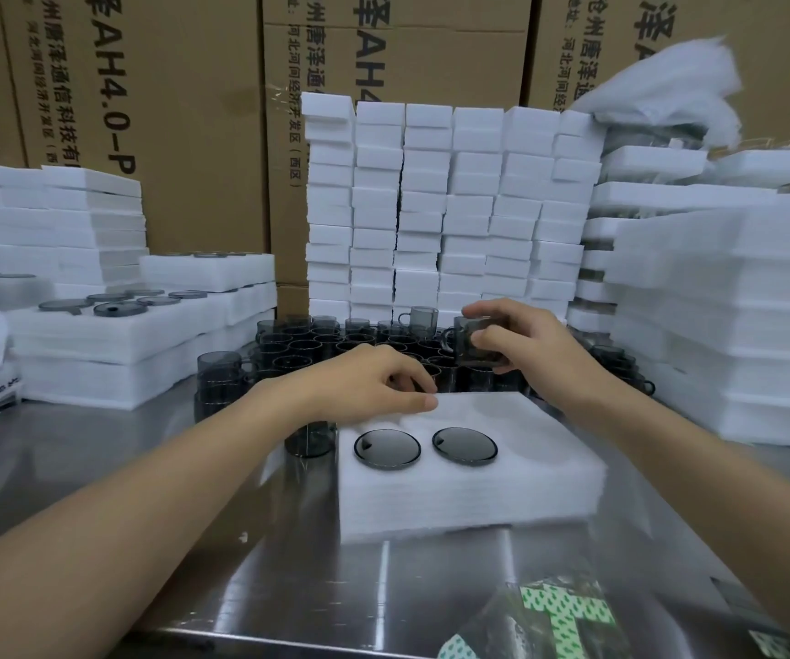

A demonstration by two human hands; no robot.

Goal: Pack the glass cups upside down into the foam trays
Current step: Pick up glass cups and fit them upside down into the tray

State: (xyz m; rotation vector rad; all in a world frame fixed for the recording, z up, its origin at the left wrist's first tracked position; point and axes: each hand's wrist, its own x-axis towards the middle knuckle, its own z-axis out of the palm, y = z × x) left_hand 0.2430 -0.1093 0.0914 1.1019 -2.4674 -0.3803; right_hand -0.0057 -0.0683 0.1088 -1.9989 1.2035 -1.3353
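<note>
Head view, packing station. The right hand (pixel 521 354) is clamped on a smoky glass cup (pixel 464 350), held upright above the mass of loose cups (pixel 317 347) behind the foam tray (pixel 478 497). The left hand (pixel 364 382) hovers at the tray's far edge with fingers curled; whether it pinches anything cannot be told. Two packed cups (pixel 387 448) sit base-up in the tray's near row, which rests on the steel counter (pixel 98 473).

Risks, as judged from here: the held cup must be inverted before seating, and a loose grip during the turn could drop it onto the glass crowded below. A rim entering its recess off-centre could tear the foam or leave the cup tilted. The stray cup (pixel 311 439) just beside the tray's left edge, under the left forearm, could be knocked over by a sweep of that arm.

Legible writing: the cardboard cartons (pixel 184 111) behind carry "AH4.0-P" and Chinese print, including "沧州唐泽通信科技有"; smaller lines are too fine to read fully.
</note>
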